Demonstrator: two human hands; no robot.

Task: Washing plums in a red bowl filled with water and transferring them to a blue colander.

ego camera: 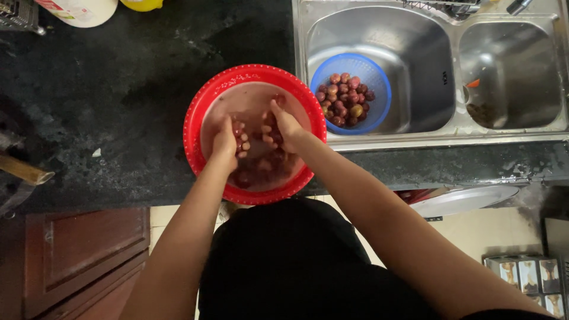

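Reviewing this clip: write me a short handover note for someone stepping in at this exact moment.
Left hand: in the red bowl, curled around a few small reddish fruits.
Right hand: also in the bowl, fingers on fruits in the cloudy water.
The bowl sits on the dark counter beside the sink.
Done: a batch of fruits lies in the blue colander in the left basin.
Left: many fruits are in the bowl's water, not yet moved to the colander.

Dark stone counter (118, 89) with a steel double sink (438, 133) set in, brown wooden cabinet (83, 255) below, pale tiled floor (474, 231).
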